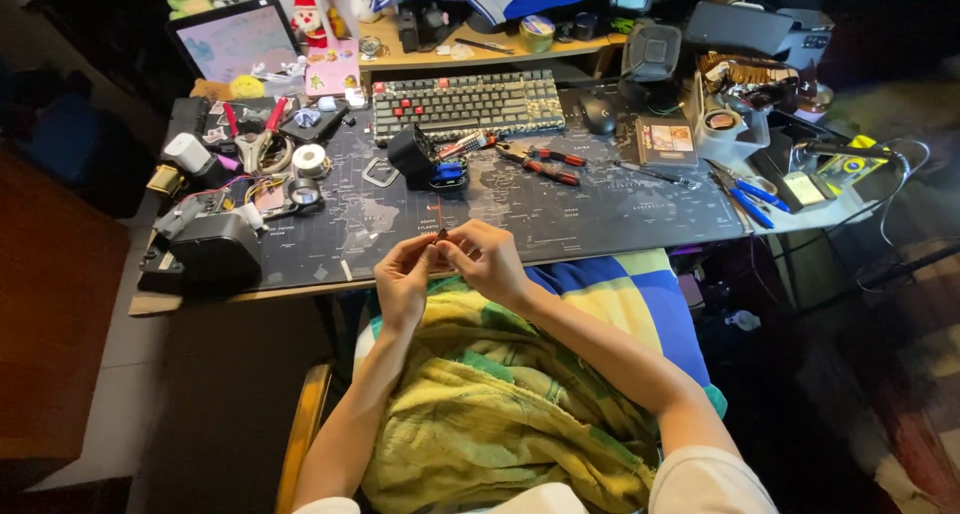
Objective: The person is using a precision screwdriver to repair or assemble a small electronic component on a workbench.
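Head view: both hands meet just over the near edge of the surface. The left hand and right hand pinch a small dark part between their fingers, equally near. A thin red wire rises from it, long axis pointing away toward the keyboard.

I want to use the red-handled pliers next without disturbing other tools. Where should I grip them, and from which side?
Probably grip the pliers by the two red handles, which lie flat, pointing right and spread slightly apart. Come from above at the right end: the mat there is bare, while the metal nose points left toward the black holder. Both hands now pinch a small part.
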